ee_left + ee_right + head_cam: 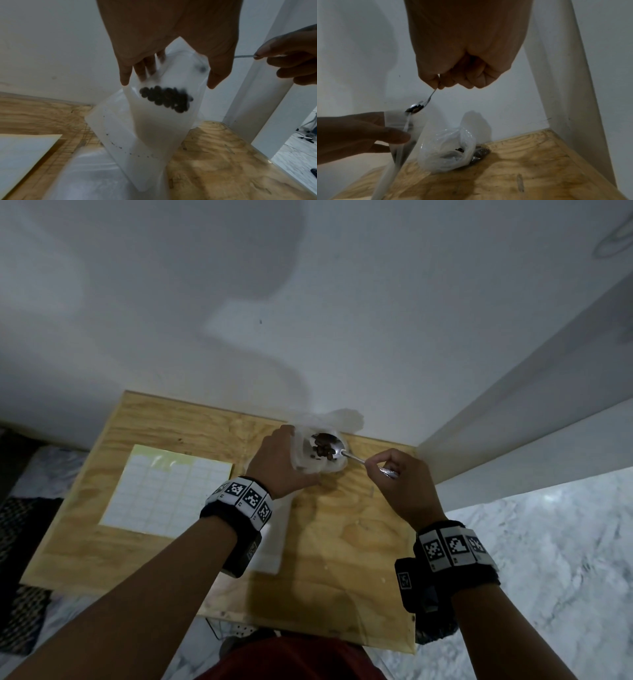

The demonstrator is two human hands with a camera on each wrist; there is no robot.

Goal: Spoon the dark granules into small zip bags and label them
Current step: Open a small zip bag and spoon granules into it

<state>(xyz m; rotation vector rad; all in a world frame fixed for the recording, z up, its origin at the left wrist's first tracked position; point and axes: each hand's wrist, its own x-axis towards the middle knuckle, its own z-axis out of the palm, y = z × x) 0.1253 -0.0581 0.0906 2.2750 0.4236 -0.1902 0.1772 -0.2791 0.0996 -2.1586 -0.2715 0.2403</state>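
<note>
My left hand [286, 455] holds a small translucent zip bag [154, 128] upright by its mouth, fingers on one side and thumb on the other. A metal spoon [330, 447] loaded with dark granules [322, 451] sits tilted at the bag's mouth. My right hand [378, 467] pinches the thin spoon handle [432, 94] from the right. In the left wrist view a dark clump of granules [166, 98] shows through the bag's wall near its top. The bag's bottom hangs just above the wooden table [359, 559].
A crumpled clear supply bag [450, 148] with granules lies on the table behind the zip bag, near the wall. A sheet of white labels [164, 491] lies at the left. A flat white plastic piece [270, 542] lies under my left wrist. A white post [513, 412] stands at the right.
</note>
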